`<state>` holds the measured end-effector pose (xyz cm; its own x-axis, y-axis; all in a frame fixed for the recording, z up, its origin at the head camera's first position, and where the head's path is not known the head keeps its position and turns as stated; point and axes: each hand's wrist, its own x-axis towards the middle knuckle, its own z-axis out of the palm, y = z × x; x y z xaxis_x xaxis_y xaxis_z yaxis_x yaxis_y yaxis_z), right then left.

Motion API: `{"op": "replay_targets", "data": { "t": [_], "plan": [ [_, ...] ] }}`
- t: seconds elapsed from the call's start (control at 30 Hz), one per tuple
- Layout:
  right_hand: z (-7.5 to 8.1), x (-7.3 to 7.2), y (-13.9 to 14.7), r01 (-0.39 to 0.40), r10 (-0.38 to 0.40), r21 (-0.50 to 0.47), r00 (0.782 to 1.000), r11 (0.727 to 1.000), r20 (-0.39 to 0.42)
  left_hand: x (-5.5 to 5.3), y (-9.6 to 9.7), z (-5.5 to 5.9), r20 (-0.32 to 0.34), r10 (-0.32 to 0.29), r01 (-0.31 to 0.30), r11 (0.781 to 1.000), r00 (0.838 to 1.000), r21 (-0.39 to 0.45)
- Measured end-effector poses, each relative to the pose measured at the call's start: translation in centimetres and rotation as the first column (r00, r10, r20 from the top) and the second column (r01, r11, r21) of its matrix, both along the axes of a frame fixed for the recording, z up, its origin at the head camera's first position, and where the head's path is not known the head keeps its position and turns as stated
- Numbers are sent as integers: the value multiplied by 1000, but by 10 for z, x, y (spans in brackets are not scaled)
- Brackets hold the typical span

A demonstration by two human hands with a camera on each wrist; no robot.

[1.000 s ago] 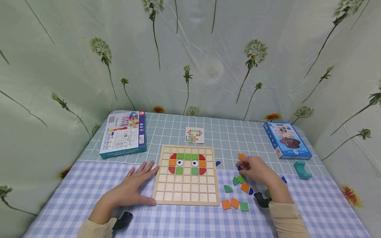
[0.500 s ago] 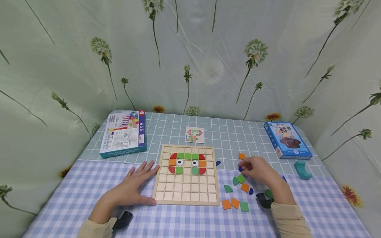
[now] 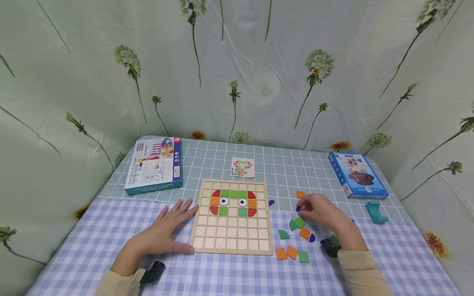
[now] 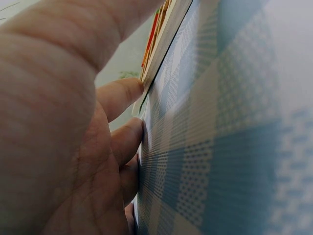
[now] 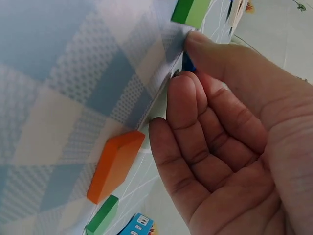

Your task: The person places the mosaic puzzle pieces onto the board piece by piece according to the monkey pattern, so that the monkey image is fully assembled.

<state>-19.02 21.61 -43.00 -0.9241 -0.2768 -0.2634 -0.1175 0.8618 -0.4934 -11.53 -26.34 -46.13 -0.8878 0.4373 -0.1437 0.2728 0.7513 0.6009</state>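
My left hand [image 3: 168,230] lies spread on the checked cloth, fingertips and thumb against the left edge of a wooden grid board [image 3: 222,245]. Red, orange and green tiles and two round eye pieces form a pattern in the board's upper half. To the right of the board, my right hand [image 3: 321,213] pinches a small blue piece [image 3: 298,209] between thumb and forefinger, low over the cloth. In the right wrist view the fingers mostly cover this blue piece [image 5: 188,63]. Green quarter-round pieces [image 3: 284,234], orange squares [image 3: 282,253] and a blue half-round piece [image 3: 312,238] lie nearby.
A patterned card [image 3: 242,167] lies behind the board. A flat white-and-teal box [image 3: 153,166] stands back left, a blue box [image 3: 358,174] back right. Beside the blue box is a teal curved block [image 3: 376,212]. Another blue piece [image 3: 271,202] sits by the board's right edge.
My right hand has shifted slightly to the right while keeping its pinch on the blue piece. The left hand and the board have stayed in place.
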Motion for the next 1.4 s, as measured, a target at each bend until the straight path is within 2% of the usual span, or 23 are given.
{"op": "replay_targets", "data": {
  "t": [0.27, 0.53, 0.67, 0.8, 0.87, 0.97, 1.03, 1.17, 1.4],
  "plan": [
    [11, -7, -11, -38, 36, -46, 998, 998, -44, -1, -1, 2, -18, -6, 6, 1000, 1000, 12],
    [27, -22, -60, -149, 143, -40, 981, 988, -131, -2, -1, 3, -6, -10, 10, 1000, 1000, 18],
    [33, -28, -93, -227, 215, -57, 963, 972, -163, -3, -1, 3, -9, -10, 10, 1000, 1000, 22],
    [34, -32, -127, -329, 311, -65, 930, 942, -195, -2, -1, 3, -8, -8, 8, 1000, 1000, 22],
    [33, -34, -143, -390, 372, -46, 902, 920, -219, -2, -1, 3, -7, -6, 6, 1000, 1000, 21],
    [30, -35, -166, -436, 418, -33, 880, 899, -227, -2, -1, 4, -5, -3, 3, 1000, 1000, 20],
    [27, -36, -180, -454, 438, -21, 871, 891, -223, -2, -1, 4, -6, -5, 5, 1000, 1000, 21],
    [23, -35, -203, -457, 447, -6, 871, 889, -202, -1, -1, 3, -14, -11, 12, 1000, 1000, 25],
    [16, -37, -232, -487, 494, 92, 840, 869, -223, 1, -2, 3, -19, -15, 16, 999, 1000, 35]
  ]
}}
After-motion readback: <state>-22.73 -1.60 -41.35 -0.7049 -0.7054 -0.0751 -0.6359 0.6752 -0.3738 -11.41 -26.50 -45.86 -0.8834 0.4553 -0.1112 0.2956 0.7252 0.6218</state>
